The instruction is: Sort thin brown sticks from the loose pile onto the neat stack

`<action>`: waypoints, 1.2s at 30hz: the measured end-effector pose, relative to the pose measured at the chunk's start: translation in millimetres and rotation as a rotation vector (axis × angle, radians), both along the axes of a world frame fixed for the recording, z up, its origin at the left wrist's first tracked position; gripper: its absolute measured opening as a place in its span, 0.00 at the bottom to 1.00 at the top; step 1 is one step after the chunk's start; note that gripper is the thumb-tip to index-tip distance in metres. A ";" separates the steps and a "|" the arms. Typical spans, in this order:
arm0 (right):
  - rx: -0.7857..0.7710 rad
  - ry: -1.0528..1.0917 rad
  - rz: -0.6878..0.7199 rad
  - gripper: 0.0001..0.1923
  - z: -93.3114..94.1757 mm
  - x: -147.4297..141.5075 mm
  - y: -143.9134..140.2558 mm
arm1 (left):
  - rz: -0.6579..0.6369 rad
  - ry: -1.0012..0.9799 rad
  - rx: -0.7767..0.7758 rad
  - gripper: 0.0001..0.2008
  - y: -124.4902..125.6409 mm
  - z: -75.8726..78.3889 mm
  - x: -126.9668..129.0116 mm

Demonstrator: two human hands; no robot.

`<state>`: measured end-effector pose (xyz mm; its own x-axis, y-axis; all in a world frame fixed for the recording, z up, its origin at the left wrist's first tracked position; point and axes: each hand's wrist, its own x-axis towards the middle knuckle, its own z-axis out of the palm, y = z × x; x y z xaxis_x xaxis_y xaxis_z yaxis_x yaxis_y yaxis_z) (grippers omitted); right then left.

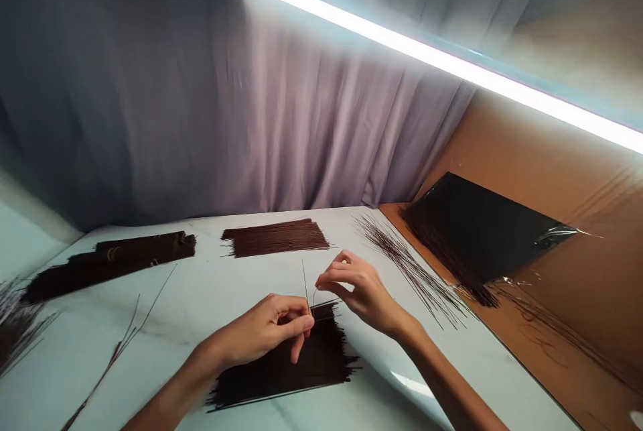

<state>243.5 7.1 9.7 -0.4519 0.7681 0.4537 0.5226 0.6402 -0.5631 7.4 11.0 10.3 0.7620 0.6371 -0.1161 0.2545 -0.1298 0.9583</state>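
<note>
Risk as I see it: that thin dark stick (305,283) standing up btwn the two hands looks brittle, so bending it further could snap it, & a slip would drop it into the dark stick pile (286,364) right under the hands, on the white table (211,297). Left hand (261,334) is pinched shut on the stick's lower end, fingers curled over the pile. Right hand (359,290), close beside but not touching it, pinches a fine curved strand, other fingers loosely bent.
</note>
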 end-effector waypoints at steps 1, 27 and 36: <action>0.108 -0.060 -0.033 0.11 1.5 -0.6 -3.8 | 0.037 0.032 0.057 0.16 2.2 -2.4 -0.3; 0.143 0.015 -0.056 0.14 -18.8 3.2 -18.4 | 0.208 0.063 0.161 0.20 1.1 -5.9 1.6; -0.117 0.129 -0.089 0.17 -51.3 -10.0 -10.8 | 0.165 -0.112 -0.138 0.19 8.5 3.3 -8.1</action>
